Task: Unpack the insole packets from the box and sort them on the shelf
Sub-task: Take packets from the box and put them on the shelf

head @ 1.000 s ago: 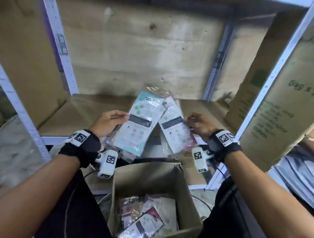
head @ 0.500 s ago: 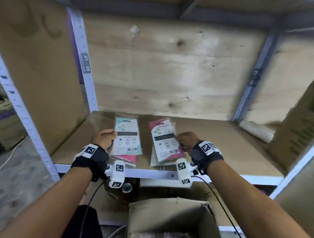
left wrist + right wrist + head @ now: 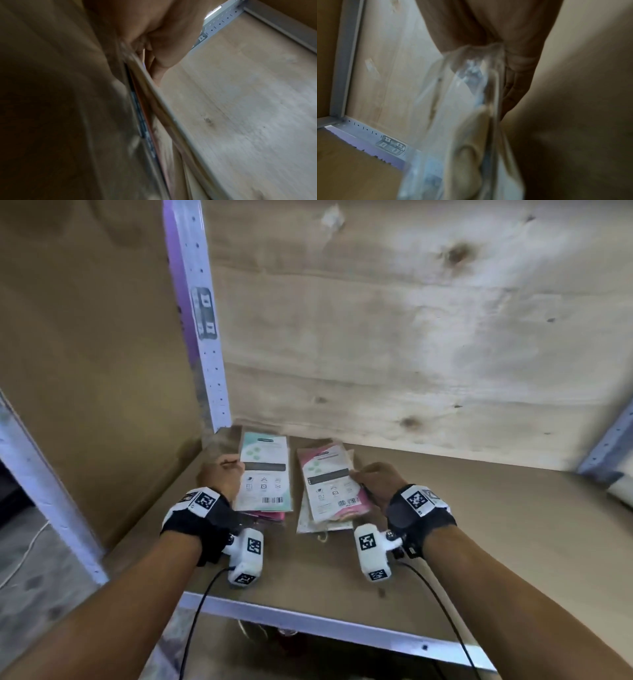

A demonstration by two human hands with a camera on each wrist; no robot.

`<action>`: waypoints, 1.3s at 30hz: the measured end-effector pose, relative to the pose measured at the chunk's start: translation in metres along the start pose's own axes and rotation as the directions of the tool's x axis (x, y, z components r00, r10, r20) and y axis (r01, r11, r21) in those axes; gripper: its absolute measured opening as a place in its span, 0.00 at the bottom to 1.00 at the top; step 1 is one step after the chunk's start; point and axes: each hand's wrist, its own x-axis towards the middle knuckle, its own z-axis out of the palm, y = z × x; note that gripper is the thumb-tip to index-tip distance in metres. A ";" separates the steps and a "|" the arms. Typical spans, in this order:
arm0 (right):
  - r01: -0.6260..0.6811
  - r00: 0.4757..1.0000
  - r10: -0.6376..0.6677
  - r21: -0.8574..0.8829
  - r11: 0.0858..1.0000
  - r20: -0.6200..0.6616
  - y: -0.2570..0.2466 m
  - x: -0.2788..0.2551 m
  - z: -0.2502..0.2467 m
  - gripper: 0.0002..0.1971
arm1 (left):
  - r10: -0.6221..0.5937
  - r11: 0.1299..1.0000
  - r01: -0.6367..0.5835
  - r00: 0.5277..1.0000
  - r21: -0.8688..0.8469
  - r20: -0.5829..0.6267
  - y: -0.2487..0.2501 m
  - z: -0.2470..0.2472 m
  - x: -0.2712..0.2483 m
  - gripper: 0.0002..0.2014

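Two small stacks of insole packets lie side by side at the back left of the shelf board [image 3: 479, 525]. The left stack [image 3: 265, 474] has a teal-edged packet on top and a pink one under it. My left hand [image 3: 222, 474] grips its left edge, and the blurred left wrist view shows the thumb over the stack edge [image 3: 154, 108]. The right stack [image 3: 330, 484] has a pink-edged packet on top. My right hand [image 3: 371, 479] pinches its right edge; clear plastic wrap [image 3: 471, 94] hangs from the fingers in the right wrist view. The box is out of view.
A perforated metal upright [image 3: 197, 313] stands left of the stacks, with cardboard [image 3: 85, 337] lining the left side. A plywood panel [image 3: 411, 320] closes the back. The shelf's metal front rail [image 3: 325, 628] runs below my wrists. A pale roll [image 3: 621, 491] lies at the far right.
Both hands carried the packets from above the box up onto the shelf and slid the two stacks deeper toward the back left corner. The box has dropped out of view.
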 end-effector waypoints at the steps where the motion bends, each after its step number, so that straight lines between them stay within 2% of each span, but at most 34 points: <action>1: 0.006 1.000 -0.006 0.017 1.000 0.003 -0.003 0.004 0.005 0.19 | 0.001 1.000 -0.001 1.000 0.025 0.002 0.000 0.002 0.006 0.12; 5: -0.016 0.995 0.007 0.093 0.996 0.095 -0.009 0.020 0.020 0.20 | 0.050 0.993 -0.050 0.999 0.108 0.008 -0.004 0.006 0.033 0.12; 7: -0.004 0.991 -0.007 0.085 0.996 0.130 -0.011 0.026 0.026 0.15 | 0.076 0.991 -0.078 0.997 0.110 0.017 -0.005 0.005 0.045 0.13; 10: 0.040 0.991 -0.043 0.024 0.999 0.128 -0.012 0.037 0.035 0.14 | 0.071 0.988 -0.076 0.997 0.136 0.035 -0.005 0.002 0.059 0.14; 14: 0.078 0.994 -0.071 -0.076 0.994 0.087 -0.010 0.051 0.049 0.15 | 0.055 0.974 -0.084 0.989 0.212 0.136 -0.001 0.000 0.062 0.14; 16: 0.091 0.990 -0.080 -0.094 0.991 0.114 -0.009 0.056 0.053 0.14 | 0.035 0.966 -0.079 0.983 0.247 0.179 0.006 -0.004 0.056 0.15; 19: 0.106 0.983 -0.087 -0.118 0.987 0.159 -0.012 0.049 0.051 0.17 | 0.024 0.956 -0.094 0.970 0.279 0.243 0.018 -0.013 0.042 0.20; 21: 0.117 0.978 -0.083 -0.171 0.978 0.193 -0.020 0.033 0.042 0.14 | 0.053 0.944 -0.129 0.967 0.303 0.248 0.025 -0.021 0.030 0.20; 23: 0.051 0.961 -0.016 -0.123 0.991 0.275 -0.027 0.009 0.030 0.05 | 0.119 0.926 -0.197 0.962 0.322 0.247 0.032 -0.030 0.016 0.16; 26: 0.060 0.950 -0.019 -0.124 0.991 0.312 -0.031 -0.035 0.010 0.06 | 0.207 0.908 -0.279 0.947 0.312 0.245 0.048 -0.046 -0.015 0.14; 28: 0.144 0.948 -0.087 -0.168 0.975 0.306 -0.027 -0.067 -0.005 0.07 | 0.252 0.923 -0.309 0.936 0.230 0.247 0.057 -0.053 -0.041 0.12; 31: 0.189 0.941 -0.136 -0.149 0.971 0.309 -0.019 -0.116 -0.027 0.10 | 0.320 0.931 -0.357 0.898 0.076 0.303 0.071 -0.058 -0.088 0.06; 33: 0.188 0.939 -0.140 -0.128 0.974 0.316 -0.009 -0.152 -0.042 0.10 | 0.345 0.931 -0.364 0.869 -0.014 0.356 0.079 -0.062 -0.127 0.04; 36: 0.169 0.941 -0.126 -0.112 0.979 0.316 0.010 -0.208 -0.062 0.09 | 0.326 0.945 -0.297 0.842 -0.136 0.429 0.078 -0.071 -0.188 0.03; 39: 0.172 0.940 -0.123 -0.133 0.976 0.317 0.035 -0.260 -0.079 0.07 | 0.347 0.938 -0.299 0.777 -0.178 0.525 0.060 -0.080 -0.247 0.03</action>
